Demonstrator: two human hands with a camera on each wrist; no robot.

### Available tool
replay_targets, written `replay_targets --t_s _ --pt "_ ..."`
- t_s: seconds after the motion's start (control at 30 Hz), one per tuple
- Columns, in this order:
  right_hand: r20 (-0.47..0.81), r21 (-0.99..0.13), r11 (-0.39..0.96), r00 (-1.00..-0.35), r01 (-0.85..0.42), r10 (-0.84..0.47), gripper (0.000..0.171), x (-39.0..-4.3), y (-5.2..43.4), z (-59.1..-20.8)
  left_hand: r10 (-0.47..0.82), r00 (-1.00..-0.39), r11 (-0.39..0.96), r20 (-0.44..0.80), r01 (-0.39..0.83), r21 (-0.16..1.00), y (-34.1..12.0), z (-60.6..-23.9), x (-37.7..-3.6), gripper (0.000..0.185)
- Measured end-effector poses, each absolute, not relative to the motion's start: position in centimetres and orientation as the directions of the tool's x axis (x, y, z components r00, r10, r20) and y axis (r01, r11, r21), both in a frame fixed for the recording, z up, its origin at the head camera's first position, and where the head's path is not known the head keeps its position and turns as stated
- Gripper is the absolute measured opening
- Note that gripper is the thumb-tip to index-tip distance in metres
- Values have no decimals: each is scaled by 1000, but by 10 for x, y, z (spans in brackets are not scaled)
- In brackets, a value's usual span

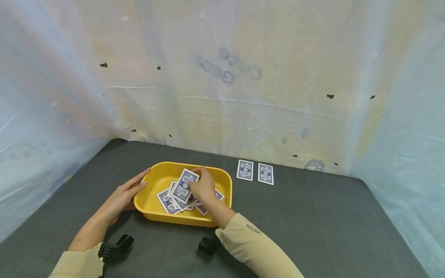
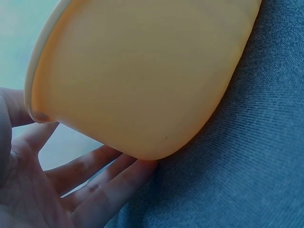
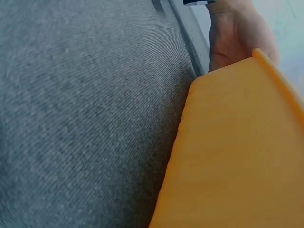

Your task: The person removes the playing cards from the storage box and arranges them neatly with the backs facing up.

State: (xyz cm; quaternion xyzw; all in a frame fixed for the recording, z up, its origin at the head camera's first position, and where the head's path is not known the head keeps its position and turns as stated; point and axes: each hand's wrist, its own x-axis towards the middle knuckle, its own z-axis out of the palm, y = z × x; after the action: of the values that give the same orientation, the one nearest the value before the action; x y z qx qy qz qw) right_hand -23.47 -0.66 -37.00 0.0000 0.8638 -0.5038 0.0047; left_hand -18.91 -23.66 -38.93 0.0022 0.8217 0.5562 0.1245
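From the head camera, a yellow tub (image 1: 222, 181) sits on the grey table (image 1: 313, 216), holding a loose heap of blue-backed cards (image 1: 167, 201). The right hand (image 1: 202, 187) is inside the tub, fingers curled round one card (image 1: 185, 185) that stands tilted above the heap. The left hand (image 1: 122, 197) lies at the tub's nine o'clock side, fingers straight and resting flat against the outer wall. At about one o'clock from the tub, well apart from it, two more cards (image 1: 255, 171) lie face down side by side near the back sheet (image 1: 222, 77).

The left wrist camera shows the tub's wall (image 2: 142, 76) from below, with the straight fingers (image 2: 111, 183) touching its lower edge on the grey cloth.

The right wrist camera shows only the tub's outer wall (image 3: 237, 156), the table and the left hand beyond at twelve o'clock; the card itself is out of sight here, so the grip can be read from the head view alone.

A card is light, thin, springy and probably slick; pinching it by an edge or corner looks best, since flat ones cling together.
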Motion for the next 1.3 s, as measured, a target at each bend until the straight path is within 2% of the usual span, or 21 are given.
replay_targets --t_s 0.33,0.47,0.57,0.67,1.1,1.3 --pt "7 -974 225 -1000 -8 -3 35 -234 0 -363 128 -967 395 -218 -152 906 -236 -392 -190 65" --pt "42 -989 146 -999 -38 26 26 -234 10 -357 126 -969 392 -211 -147 908 -238 -391 -190 65" --pt "44 -988 152 -998 -38 39 18 -233 19 -353 133 -969 388 -207 -141 911 -240 -391 -189 65" --pt "28 -987 158 -999 -24 27 17 -233 28 -351 137 -969 387 -207 -140 911 -241 -391 -190 64" --pt "49 -992 114 -997 -56 -59 42 -231 68 -347 137 -967 385 -214 -147 911 -241 -390 -190 64" --pt "54 -993 102 -997 -59 -47 50 -233 89 -347 137 -966 386 -218 -150 910 -241 -391 -190 63"
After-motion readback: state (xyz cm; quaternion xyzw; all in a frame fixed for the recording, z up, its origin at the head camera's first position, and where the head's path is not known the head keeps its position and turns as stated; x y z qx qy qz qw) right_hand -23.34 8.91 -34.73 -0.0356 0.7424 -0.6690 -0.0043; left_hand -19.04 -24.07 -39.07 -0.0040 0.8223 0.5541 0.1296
